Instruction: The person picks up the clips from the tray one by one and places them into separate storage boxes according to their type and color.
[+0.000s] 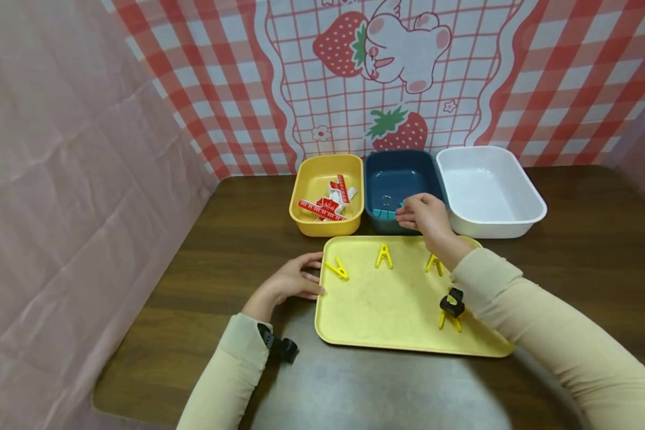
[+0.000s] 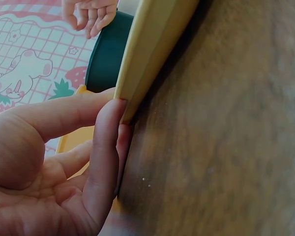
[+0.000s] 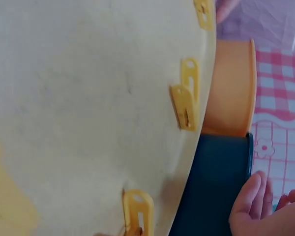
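Red-and-white clips (image 1: 326, 205) in the yellow bin (image 1: 315, 174) are seen only from the head. Over the navy bin (image 1: 403, 178), a teal item (image 1: 400, 205) is pinched by the right hand (image 1: 426, 217) — the tray (image 1: 381, 310) is touched by the relaxed left hand (image 1: 294, 278).

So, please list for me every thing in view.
Tray: one, yellow, on table
Small clips: four, yellow, on tray
Left box: one, yellow, behind tray
Patterned clips: several, red-white, in left box
Middle box: one, dark blue, behind tray
Thin pieces: number unclear, teal, in middle box and right hand
Ring-like thing: one, pale, in middle box
Right box: one, white, beside middle box
Table: one, brown, beneath tray and boxes
Wall cloth: one, red-white, behind boxes
Side cloths: two, pinkish, left and right
Wrist cameras: two, black, on wrists
Sleeves: two, beige, on forearms
Left hand: one, touching tray's left edge
Right hand: one, over middle box
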`<state>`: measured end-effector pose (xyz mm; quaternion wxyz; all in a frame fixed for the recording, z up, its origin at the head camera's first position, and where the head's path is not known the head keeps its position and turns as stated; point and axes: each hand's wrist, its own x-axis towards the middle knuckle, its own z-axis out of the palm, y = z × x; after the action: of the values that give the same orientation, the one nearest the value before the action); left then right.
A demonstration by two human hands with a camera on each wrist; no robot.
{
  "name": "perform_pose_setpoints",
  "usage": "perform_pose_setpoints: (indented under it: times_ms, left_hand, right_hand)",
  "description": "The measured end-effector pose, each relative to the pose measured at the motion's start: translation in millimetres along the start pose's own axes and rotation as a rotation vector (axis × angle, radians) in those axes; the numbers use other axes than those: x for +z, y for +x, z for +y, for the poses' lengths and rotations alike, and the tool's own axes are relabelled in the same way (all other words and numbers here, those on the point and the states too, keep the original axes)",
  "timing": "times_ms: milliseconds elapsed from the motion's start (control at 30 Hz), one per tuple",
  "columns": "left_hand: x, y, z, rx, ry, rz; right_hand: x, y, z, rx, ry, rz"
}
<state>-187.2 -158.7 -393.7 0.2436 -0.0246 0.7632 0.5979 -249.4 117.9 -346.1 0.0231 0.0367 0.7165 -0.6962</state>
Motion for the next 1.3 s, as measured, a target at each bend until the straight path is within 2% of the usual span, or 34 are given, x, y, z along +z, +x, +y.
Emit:
perform_pose_setpoints:
  times_ms: [133, 233, 467, 533, 667, 767, 867, 967, 1100, 1200, 1300]
  left_hand:
    - [-0.1, -0.3, 0.2, 0.005, 0.001, 0.002]
    - [-0.3, -1.3, 0.4, 0.008, 0.004, 0.004]
    - [-0.6, -1.0, 0.3, 0.013, -0.006, -0.001]
    - [-0.3, -1.2, 0.2, 0.016, -0.012, -0.005]
    - [-0.2, -2.2, -0.8, 0.027, -0.015, -0.015]
    - [-0.1, -2.9, -1.5, 0.032, -0.017, -0.021]
    - [0.1, -2.7, -1.5, 0.034, -0.017, -0.027]
    - [0.8, -2.1, -1.0, 0.037, -0.015, -0.033]
    - [1.5, -1.4, -1.4, 0.04, -0.019, -0.027]
    - [1.4, -1.0, -2.3, 0.043, -0.02, -0.022]
    - [1.0, -0.8, -2.9, 0.045, -0.015, -0.02]
  right_hand:
    - [12.1, -6.8, 3.5, -0.043, -0.15, -0.04]
    - [25.1, -11.8, 7.1, -0.083, -0.285, -0.122]
    - [57.4, -25.1, 13.5, -0.334, -0.623, -0.452]
    - [65.7, -28.2, 15.8, -0.383, -0.708, -0.548]
    - [80.5, -31.6, 20.5, -0.392, -0.859, -0.699]
    - [88.3, -32.4, 22.7, -0.383, -0.972, -0.741]
    - [91.9, -33.0, 23.6, -0.4, -1.072, -0.719]
    - [90.8, -32.7, 22.7, -0.411, -1.089, -0.691]
    - [83.5, -30.6, 20.4, -0.372, -1.01, -0.691]
    - [76.3, -28.4, 19.4, -0.226, -0.861, -0.691]
    - [68.1, -25.9, 17.5, -0.049, -0.662, -0.653]
